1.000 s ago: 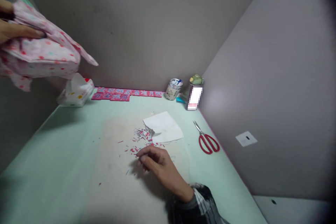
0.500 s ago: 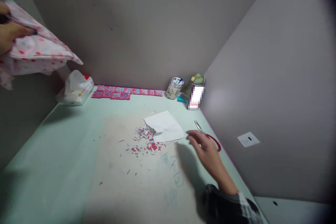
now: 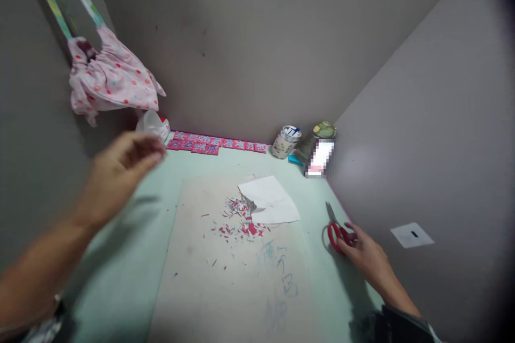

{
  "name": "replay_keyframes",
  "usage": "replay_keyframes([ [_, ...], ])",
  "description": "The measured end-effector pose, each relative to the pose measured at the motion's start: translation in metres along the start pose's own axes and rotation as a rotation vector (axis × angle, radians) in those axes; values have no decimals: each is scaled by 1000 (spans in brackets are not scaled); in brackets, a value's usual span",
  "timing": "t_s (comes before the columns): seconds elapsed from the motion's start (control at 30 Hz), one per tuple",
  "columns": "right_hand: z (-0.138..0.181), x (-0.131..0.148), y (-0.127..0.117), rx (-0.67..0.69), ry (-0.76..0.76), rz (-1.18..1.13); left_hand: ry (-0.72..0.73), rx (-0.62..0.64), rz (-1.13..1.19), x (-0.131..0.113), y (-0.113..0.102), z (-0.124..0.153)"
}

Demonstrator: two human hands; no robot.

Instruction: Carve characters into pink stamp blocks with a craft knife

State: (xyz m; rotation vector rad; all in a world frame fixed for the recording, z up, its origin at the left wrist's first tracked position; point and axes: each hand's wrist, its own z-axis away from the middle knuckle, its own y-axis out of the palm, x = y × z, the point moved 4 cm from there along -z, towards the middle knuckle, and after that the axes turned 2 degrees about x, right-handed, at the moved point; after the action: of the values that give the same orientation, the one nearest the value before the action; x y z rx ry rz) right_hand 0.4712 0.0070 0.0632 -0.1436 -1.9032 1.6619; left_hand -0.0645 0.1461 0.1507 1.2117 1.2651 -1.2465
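My right hand [image 3: 364,256] lies low at the right edge of the pale green table [image 3: 120,273]. Its fingertips are closed on the handle loops of the red scissors [image 3: 333,230], which lie flat on the table. My left hand [image 3: 120,167] hovers in the air at the left, blurred, with fingers stretched forward and nothing in it. It is below a pink dotted cloth [image 3: 112,79] that hangs from a green-striped strap on the left wall. Between my hands lie a white sheet of paper [image 3: 270,204] and several red and blue paper scraps [image 3: 239,223].
A row of red printed tiles [image 3: 217,143] lines the back wall. A white plastic packet [image 3: 153,124] sits at the back left. A cup of pens [image 3: 285,142] and a green-lidded jar [image 3: 324,130] stand at the back right. Grey walls close three sides.
My left hand let go of the pink cloth and came down toward the table. My right hand moved from the scraps to the right and reached the scissors. The view shifted left.
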Motion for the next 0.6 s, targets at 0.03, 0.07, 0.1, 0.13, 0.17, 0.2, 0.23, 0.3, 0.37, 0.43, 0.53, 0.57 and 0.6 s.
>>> replay_keyframes([
  [0.03,2,7,-5,7,4,-109,32,-3,-78,7,10,12],
  [0.07,7,19,-10,17,0,-256,-39,128,-109,19,28,26],
  [0.1,14,35,-14,37,-10,-441,-112,268,-58,31,48,42],
  [0.13,24,56,-15,61,-34,-592,-172,399,0,42,68,58],
  [0.17,37,80,-15,100,-68,-707,-217,502,53,51,86,74],
  [0.2,51,106,-12,150,-106,-794,-254,590,102,58,103,89],
  [0.23,65,132,-6,203,-146,-861,-275,659,153,62,118,101],
  [0.3,94,181,10,323,-226,-953,-278,783,274,63,138,120],
  [0.37,115,218,27,383,-334,-970,-229,800,318,60,145,130],
  [0.43,128,241,35,308,-490,-936,-217,680,262,58,138,130],
  [0.53,137,261,32,221,-751,-804,-278,405,180,56,109,119],
  [0.57,139,266,27,192,-841,-753,-272,328,187,53,96,112],
  [0.6,140,271,21,160,-927,-704,-240,267,204,48,82,103],
])
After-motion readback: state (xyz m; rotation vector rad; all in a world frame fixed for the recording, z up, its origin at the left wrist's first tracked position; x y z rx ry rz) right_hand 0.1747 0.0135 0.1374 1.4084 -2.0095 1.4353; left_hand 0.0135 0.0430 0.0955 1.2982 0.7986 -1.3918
